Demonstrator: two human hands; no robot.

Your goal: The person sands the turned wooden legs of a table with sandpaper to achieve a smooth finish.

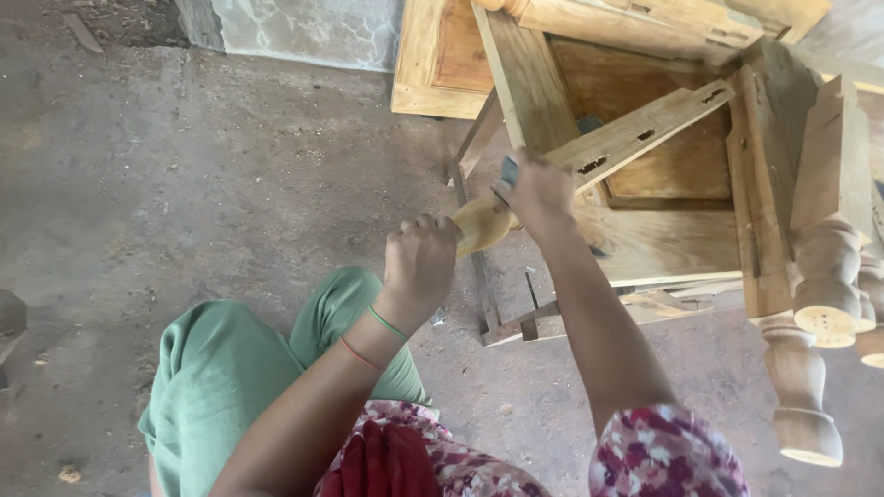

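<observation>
An unfinished wooden table lies on its side on the ground in front of me. My left hand grips the rounded foot of one turned leg, which points toward me. My right hand presses a small dark pad, seemingly sandpaper, against that same leg further up. A green and a red band circle my left wrist.
Other turned legs stick out at the right, one low. A framed wooden panel leans against the wall behind. Dusty concrete floor spreads to the left. My knee in green trousers is below.
</observation>
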